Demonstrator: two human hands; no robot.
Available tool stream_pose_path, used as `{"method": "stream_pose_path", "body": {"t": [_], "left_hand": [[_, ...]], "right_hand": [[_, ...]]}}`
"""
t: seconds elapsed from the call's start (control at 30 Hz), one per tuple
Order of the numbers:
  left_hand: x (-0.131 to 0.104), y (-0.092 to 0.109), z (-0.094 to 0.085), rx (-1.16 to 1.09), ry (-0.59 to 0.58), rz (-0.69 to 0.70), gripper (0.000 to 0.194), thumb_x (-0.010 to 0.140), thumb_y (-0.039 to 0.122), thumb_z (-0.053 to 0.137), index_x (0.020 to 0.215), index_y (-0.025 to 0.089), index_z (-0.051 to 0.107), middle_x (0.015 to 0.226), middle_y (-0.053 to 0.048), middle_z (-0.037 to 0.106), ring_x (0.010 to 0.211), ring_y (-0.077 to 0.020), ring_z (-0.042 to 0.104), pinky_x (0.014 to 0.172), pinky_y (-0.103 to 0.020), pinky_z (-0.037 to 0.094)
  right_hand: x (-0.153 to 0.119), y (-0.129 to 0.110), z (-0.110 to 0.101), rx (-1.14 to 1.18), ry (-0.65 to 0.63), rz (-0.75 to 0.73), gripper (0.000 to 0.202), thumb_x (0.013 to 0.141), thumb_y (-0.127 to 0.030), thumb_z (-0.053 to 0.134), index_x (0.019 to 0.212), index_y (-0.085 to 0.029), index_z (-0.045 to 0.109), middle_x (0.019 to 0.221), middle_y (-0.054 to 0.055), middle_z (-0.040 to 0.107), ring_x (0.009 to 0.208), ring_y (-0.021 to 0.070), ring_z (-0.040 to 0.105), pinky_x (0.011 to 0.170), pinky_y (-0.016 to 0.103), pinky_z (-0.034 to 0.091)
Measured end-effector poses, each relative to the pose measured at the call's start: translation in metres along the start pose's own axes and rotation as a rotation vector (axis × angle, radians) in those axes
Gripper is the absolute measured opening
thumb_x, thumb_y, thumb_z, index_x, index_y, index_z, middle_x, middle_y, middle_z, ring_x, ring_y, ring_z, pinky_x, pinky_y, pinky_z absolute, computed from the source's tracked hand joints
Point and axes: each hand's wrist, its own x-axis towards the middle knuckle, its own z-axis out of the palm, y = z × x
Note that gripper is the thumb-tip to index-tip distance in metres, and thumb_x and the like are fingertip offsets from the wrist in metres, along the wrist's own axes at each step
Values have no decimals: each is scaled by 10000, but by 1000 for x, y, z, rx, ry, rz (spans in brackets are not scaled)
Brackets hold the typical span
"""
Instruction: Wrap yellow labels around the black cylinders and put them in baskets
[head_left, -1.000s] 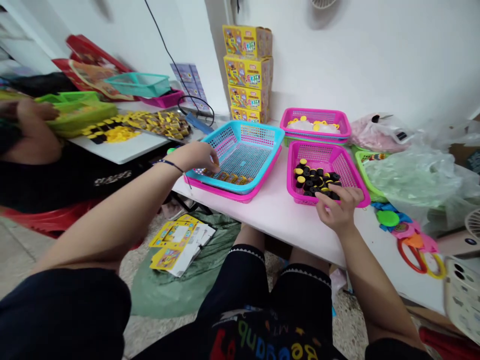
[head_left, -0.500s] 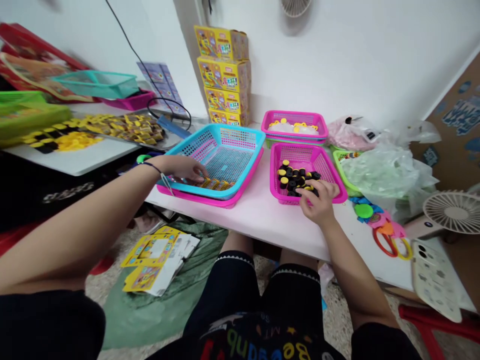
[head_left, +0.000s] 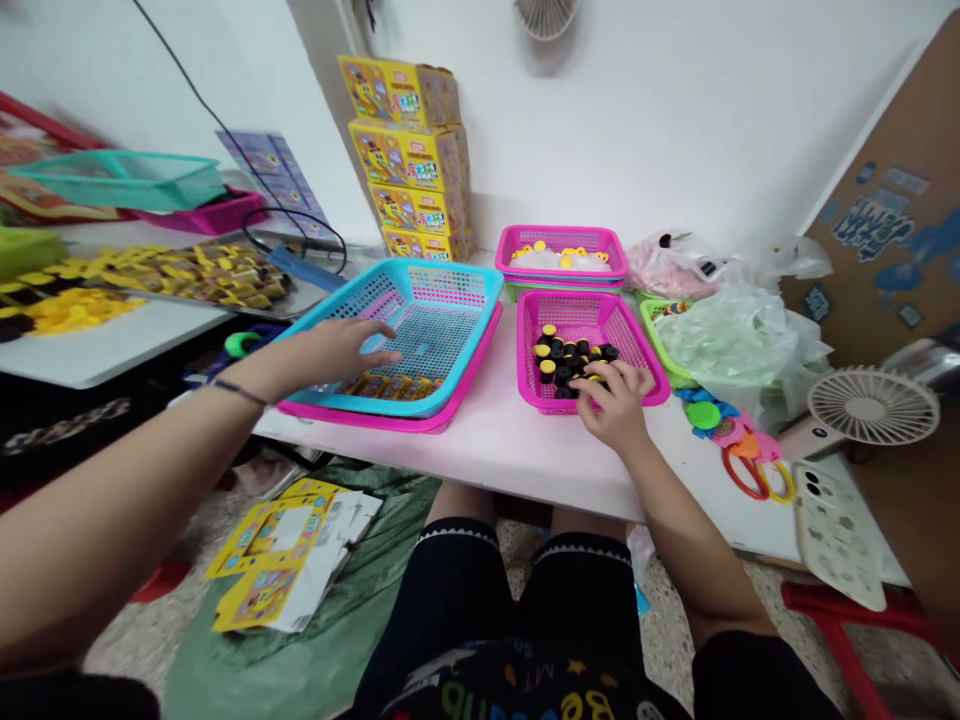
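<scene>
A blue basket (head_left: 491, 290) rests in a pink one on the white table (head_left: 525, 450), with a row of yellow printed pieces (head_left: 390, 386) along its near side. Above that row hovers my left hand (head_left: 337, 352), its thumb and fingers apart and nothing in them. To the right, a smaller pink basket (head_left: 657, 385) contains black pieces with yellow tops (head_left: 562, 352). My right hand (head_left: 616, 400) is at its near edge, fingers curled down onto the black pieces; whatever is between the fingertips is hidden.
Yellow boxes (head_left: 420, 155) are stacked by the wall. Behind sits another pink basket (head_left: 611, 240). Plastic bags (head_left: 742, 335), scissors (head_left: 746, 472), a small fan (head_left: 870, 405) and a phone (head_left: 840, 530) lie right. A metal tray (head_left: 300, 295) of yellow pieces is left.
My left hand has lifted off the printed pieces and its fingers have spread. My right hand stays at the small pink basket. The whole view has shifted slightly to the right.
</scene>
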Motion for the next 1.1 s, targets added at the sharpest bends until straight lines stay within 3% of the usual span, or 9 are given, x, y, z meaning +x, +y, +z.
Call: {"method": "stream_pose_path", "body": {"t": [0.17,0.23,0.33,0.47,0.6,0.77,0.83,0.9,1.1], "left_hand": [[-72,78,19,-148,472,441,222,991,290,531,1094,196,703,1206,-161,752,1197,-305,673,1080,-501,526],[-103,107,41,-249,439,623,225,960,186,553,1093,249,723,1187,-96,783,1198,-275,707,1045,-449,581],[-127,131,80,-439,284,602,273,965,144,535,1107,262,736,1091,-47,813,1040,-208,776,936,-338,646],[-122,136,119,-610,223,425,276,989,190,510,1175,258,701,1136,-59,805,1017,-201,793,901,-302,663],[-109,133,135,-647,332,344,257,980,142,457,1006,240,693,1106,-77,786,1022,-197,782,886,-284,650],[-89,133,153,-646,417,349,280,908,57,431,776,232,605,909,-61,727,855,-187,743,760,-274,633],[-80,134,162,-612,462,346,274,879,41,439,754,228,597,918,-76,722,871,-209,737,770,-306,640],[-73,136,171,-578,480,346,256,863,41,457,790,226,617,925,-86,729,876,-227,738,773,-335,654],[-72,137,190,-483,592,405,282,871,44,465,935,227,669,920,-89,743,850,-236,734,753,-361,672]], "right_hand": [[6,9,-10,16,-429,110,245,1002,-391,607,956,-224,780,981,49,814,986,234,676,934,418,345],[5,9,-15,34,-527,60,309,991,-464,639,889,-204,772,875,42,811,860,208,692,834,373,376],[0,2,-27,15,-573,17,354,945,-524,705,933,-177,774,889,70,816,848,225,712,760,355,396],[-14,-21,-53,-4,-616,-27,294,961,-474,703,934,-190,774,840,45,803,826,217,724,737,347,441],[-19,-48,-88,61,-717,-57,299,940,-503,720,889,-212,765,794,29,787,772,208,729,693,338,453],[35,-36,-109,458,-868,107,362,1044,-428,563,816,-234,767,752,3,766,679,146,678,651,299,434],[73,-8,-91,677,-771,394,236,979,-383,667,839,-226,774,749,-10,750,655,129,630,633,277,445],[113,30,-54,820,-510,908,52,843,-212,819,844,-193,770,759,-19,738,653,109,594,653,256,468],[189,129,73,905,-320,1313,332,999,-390,674,1242,-165,656,1205,75,700,1007,190,702,870,391,623]]}}
